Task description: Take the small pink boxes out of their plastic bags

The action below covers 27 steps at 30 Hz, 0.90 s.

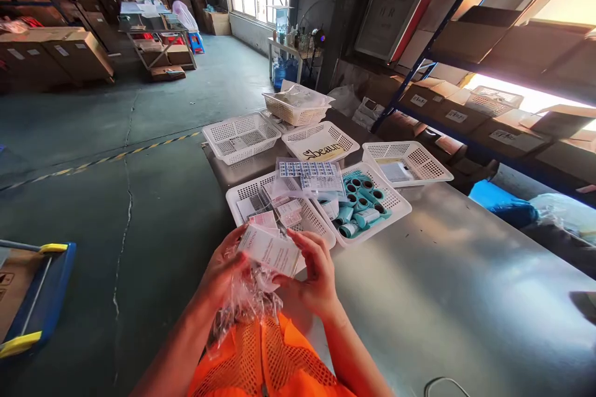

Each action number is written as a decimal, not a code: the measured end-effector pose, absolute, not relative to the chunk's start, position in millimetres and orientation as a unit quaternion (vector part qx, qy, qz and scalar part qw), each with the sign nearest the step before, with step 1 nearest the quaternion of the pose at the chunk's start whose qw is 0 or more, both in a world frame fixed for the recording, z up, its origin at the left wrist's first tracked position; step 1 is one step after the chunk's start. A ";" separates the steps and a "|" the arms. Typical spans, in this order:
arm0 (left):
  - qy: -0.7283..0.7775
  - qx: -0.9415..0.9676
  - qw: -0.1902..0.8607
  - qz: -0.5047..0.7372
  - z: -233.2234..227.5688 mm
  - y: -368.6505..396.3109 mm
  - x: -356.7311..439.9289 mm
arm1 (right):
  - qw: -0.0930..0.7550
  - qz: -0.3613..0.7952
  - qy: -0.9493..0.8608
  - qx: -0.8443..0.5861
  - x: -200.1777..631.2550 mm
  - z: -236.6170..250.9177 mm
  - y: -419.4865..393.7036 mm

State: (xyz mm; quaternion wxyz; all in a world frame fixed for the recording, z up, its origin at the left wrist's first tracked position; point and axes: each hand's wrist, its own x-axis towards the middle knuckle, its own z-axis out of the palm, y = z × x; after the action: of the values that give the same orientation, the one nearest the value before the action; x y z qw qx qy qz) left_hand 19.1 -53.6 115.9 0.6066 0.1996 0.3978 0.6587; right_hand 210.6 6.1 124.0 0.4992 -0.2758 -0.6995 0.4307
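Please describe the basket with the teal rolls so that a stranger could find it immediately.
On the grey metal table, white mesh baskets sit in a cluster beyond the hands. The basket with teal rolls is in the nearest row, on the right. Only it holds teal cylinders.

My left hand (pixel 222 273) and right hand (pixel 313 276) are on a white box (pixel 270 250) with fine dark print, plus a clear crinkled plastic bag (pixel 246 304). My vest (pixel 265 360): bright orange mesh. Table (pixel 456 285): dull grey metal. Baskets all white perforated lattice; the near one (pixel 279 214) has pale pink and white boxes, the next (pixel 372 201) has teal tubes (pixel 361 205) with dark ends. Sheet (pixel 311 175) across them: clear, blue-and-white grid. Flat basket (pixel 321 141): black script lettering with a yellow underline. Floor (pixel 139 155): grey-green, with a yellow-black striped line (pixel 116 156). Cart (pixel 32 298): blue with yellow corners. Shelving (pixel 419 68): blue frame, brown cartons.
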 end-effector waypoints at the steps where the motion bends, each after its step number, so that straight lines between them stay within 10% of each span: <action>1: 0.411 0.182 0.588 0.672 115.8 -53.9 19.8 | 0.488 0.458 -0.688 -0.279 211.6 125.6 5.6; 14: 0.511 0.225 0.457 0.693 130.1 -64.1 25.1 | 0.458 0.508 -0.625 -0.377 214.3 141.2 4.9; 22: 0.547 0.245 0.427 0.677 121.5 -62.8 19.2 | 0.602 0.166 -0.661 -0.415 219.0 134.9 -5.8; 27: 0.554 0.303 0.434 0.643 126.6 -66.8 13.8 | 0.493 0.270 -0.750 -0.349 215.6 153.9 3.7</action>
State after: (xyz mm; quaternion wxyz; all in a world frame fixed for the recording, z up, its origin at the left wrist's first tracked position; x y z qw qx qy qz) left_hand 13.8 -66.8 126.6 0.4337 0.3026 0.5542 0.6429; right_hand 215.6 3.7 153.9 0.4930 -0.3485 -0.7499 0.2704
